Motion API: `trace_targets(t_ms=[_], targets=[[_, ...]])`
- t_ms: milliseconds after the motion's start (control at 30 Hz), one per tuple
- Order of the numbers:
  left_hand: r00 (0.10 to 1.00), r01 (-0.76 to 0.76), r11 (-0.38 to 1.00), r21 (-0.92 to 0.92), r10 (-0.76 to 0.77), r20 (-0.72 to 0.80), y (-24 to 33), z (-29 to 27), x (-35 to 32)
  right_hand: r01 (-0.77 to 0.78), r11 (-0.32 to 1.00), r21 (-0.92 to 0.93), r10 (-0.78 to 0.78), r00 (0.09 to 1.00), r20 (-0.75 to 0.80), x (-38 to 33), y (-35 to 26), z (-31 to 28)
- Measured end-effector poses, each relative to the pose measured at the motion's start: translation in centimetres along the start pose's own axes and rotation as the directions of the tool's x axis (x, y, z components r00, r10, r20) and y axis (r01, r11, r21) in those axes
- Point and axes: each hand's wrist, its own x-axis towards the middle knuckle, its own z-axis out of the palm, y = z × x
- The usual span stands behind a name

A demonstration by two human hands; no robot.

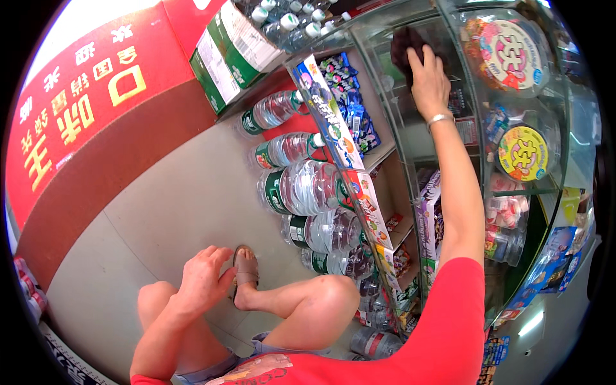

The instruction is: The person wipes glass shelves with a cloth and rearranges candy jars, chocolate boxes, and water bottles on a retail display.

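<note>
My right hand reaches far out over a glass shelf of the display case. Its fingers grip a bunched dark cloth against the glass. A band sits round that wrist. My left hand hangs in the air over my knees. Its fingers are loosely bent, the thumb stands apart, and nothing is in it.
Large water bottles stand in a row along the shelf front. Candy boxes fill the lower shelf, and round candy tubs stand on the right. A green and white carton and small bottles are at the far end.
</note>
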Motion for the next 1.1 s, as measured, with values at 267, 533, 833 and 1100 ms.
trace_targets(t_ms=[267,533,833,1100], targets=[[0.996,0.089,0.996,-0.001,-0.089,-0.028,-1.3,-1.0,-0.6,-0.468,-0.394,0.791,0.811,0.227,0.539,-8.0,1.2,-2.9],[0.966,0.253,0.966,0.058,-0.255,0.037,-4.3,-1.1,0.0,0.491,-0.829,0.268,0.470,0.352,0.810,-17.2,4.3,-2.8],[0.913,0.398,0.899,0.184,-0.407,0.015,-6.7,-2.5,-0.6,0.705,-0.702,0.099,0.583,0.488,0.650,-13.7,2.1,-3.5],[0.880,0.474,0.862,0.181,-0.466,-0.090,-5.1,-3.9,-2.3,0.323,-0.933,-0.156,0.275,0.924,0.266,0.6,0.7,0.0]])
